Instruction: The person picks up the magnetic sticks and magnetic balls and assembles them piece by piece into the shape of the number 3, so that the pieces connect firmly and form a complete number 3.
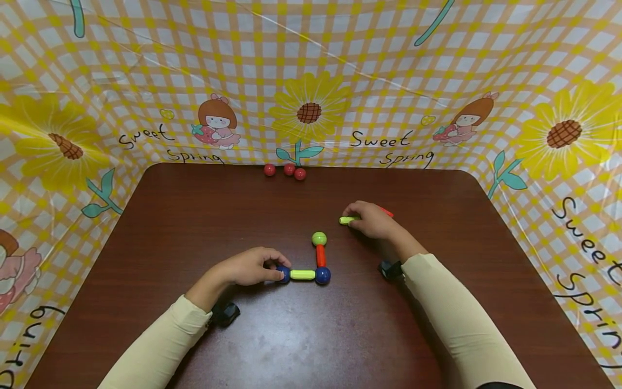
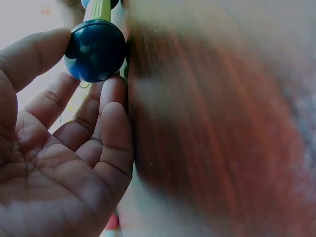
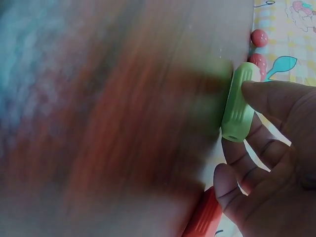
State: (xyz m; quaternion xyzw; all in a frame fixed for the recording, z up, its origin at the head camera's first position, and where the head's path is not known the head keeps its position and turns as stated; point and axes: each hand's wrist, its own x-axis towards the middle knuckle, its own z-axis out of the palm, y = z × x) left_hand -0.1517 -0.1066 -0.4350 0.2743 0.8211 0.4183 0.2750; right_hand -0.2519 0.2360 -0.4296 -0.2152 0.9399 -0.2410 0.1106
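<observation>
On the table lies an L-shaped piece of a ball-and-rod building toy. Its yellow-green rod (image 1: 302, 274) joins two dark blue balls, and a red rod (image 1: 320, 256) runs back from the right-hand blue ball (image 1: 323, 275) to a light green ball (image 1: 319, 239). My left hand (image 1: 251, 266) pinches the left blue ball (image 2: 95, 51) between thumb and fingers. Farther back on the right, my right hand (image 1: 370, 219) grips a loose yellow-green rod (image 3: 240, 103) with thumb and fingers. Beside that hand lies another red rod (image 3: 204, 217), partly hidden by it in the head view.
Several red balls stand along the table's back edge, one red ball (image 1: 269, 170) a little left of the others. A checked cloth (image 1: 389, 92) with sunflowers hangs behind and on both sides of the dark brown table (image 1: 218, 205).
</observation>
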